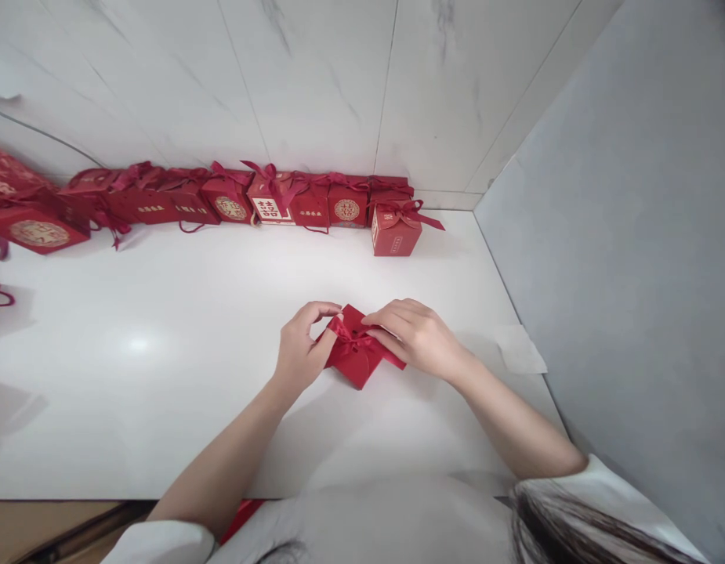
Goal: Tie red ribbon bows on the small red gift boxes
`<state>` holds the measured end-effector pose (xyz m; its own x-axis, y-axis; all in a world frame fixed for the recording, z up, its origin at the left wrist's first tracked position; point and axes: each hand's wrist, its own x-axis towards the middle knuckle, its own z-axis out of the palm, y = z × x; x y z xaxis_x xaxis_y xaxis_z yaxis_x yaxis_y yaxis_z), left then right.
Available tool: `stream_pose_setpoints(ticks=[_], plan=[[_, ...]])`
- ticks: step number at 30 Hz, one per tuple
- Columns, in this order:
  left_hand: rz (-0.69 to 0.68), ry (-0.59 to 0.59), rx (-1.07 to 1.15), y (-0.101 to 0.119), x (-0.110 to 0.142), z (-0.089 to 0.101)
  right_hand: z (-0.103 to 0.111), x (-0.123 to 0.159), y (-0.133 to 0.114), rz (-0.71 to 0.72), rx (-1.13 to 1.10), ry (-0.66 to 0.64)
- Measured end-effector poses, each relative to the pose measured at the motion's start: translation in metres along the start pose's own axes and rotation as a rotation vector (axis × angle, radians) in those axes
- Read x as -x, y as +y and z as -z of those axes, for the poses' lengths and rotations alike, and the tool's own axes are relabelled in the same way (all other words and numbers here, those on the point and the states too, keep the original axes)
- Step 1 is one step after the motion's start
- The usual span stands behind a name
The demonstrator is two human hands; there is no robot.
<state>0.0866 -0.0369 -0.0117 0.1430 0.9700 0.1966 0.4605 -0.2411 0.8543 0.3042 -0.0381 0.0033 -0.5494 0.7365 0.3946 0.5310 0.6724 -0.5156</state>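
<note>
A small red gift box point(357, 368) rests on the white table in front of me, turned so that one corner points at me. Across its top a red ribbon point(353, 341) is tied in a bow. My left hand point(306, 345) pinches the bow's left loop between thumb and fingers. On the other side, my right hand point(418, 335) has its thumb and fingers closed on the ribbon's right part, and a ribbon tail hangs out below it. The fingertips hide some of the bow and the box's side corners.
A row of red gift boxes point(347, 205) with bows lines the tiled wall at the back. One box point(396, 235) stands forward at the row's right end. A white paper piece point(520, 349) lies by the grey partition point(621, 258) on the right. Larger red boxes point(41, 227) sit far left.
</note>
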Motion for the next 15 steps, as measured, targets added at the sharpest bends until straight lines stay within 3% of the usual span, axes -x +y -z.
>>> stream_pose_setpoints(ticks=[3, 7, 9, 13, 15], plan=[[-0.022, 0.043, 0.008, -0.0006, -0.0015, 0.0004, 0.0043, 0.0006, -0.0033, -0.114, -0.237, 0.014], [-0.076, 0.055, 0.034, -0.0005, -0.0014, -0.0009, 0.0069, -0.0001, -0.0045, -0.333, -0.587, -0.099], [-0.103, 0.062, 0.041, -0.0009, -0.0006, -0.0021, 0.0065, -0.0009, -0.0027, -0.379, -0.611, -0.114], [-0.139, 0.088, 0.036, -0.0033, 0.0006, -0.0037, 0.0060, -0.0027, -0.0001, -0.389, -0.444, -0.042], [-0.144, 0.087, 0.041, -0.0046, 0.0007, -0.0044, 0.0069, -0.0030, -0.0004, -0.374, -0.461, -0.078]])
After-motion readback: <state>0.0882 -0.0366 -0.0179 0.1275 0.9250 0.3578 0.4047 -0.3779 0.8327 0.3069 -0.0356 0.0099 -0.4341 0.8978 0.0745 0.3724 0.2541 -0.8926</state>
